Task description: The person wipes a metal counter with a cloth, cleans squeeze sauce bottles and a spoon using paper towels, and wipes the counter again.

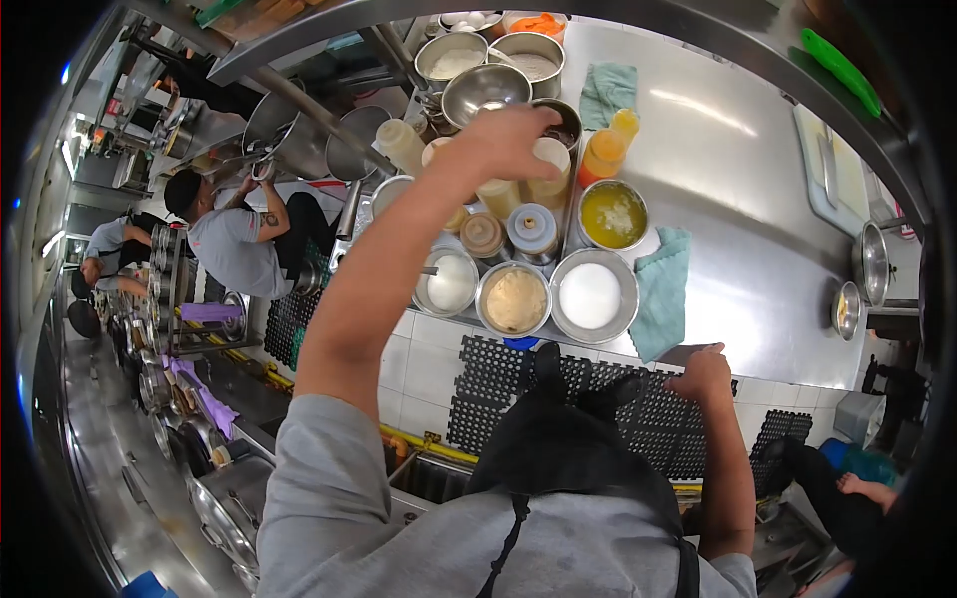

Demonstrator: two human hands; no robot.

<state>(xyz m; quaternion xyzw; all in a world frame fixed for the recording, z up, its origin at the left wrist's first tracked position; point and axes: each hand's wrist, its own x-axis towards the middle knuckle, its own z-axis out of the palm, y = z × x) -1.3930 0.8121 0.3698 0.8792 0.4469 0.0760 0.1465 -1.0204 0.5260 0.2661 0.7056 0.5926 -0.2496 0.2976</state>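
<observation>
My left hand (508, 140) reaches over a cluster of squeeze bottles, fingers and thumb apart. Just beside it is a pale squeeze bottle (548, 164); I cannot tell whether they touch. Nearer to me stand a brown-topped bottle (482, 235) and a bluish-topped bottle (532, 231). At the counter's front edge, my right hand (704, 373) is closed beside a thin dark flat piece (682, 354), whose kind is unclear. A green cloth (662, 294) lies close to that hand. Orange bottles (604, 154) stand behind a metal container of yellow-green liquid (613, 214).
Metal containers of white powder (589, 295), tan powder (513, 299) and white grains (447, 283) line the front edge. A metal bowl (486, 95) sits behind my left hand. Overhead runs a steel shelf (638, 12). Co-workers (239, 239) are at left; another person's leg (832, 498) shows at right.
</observation>
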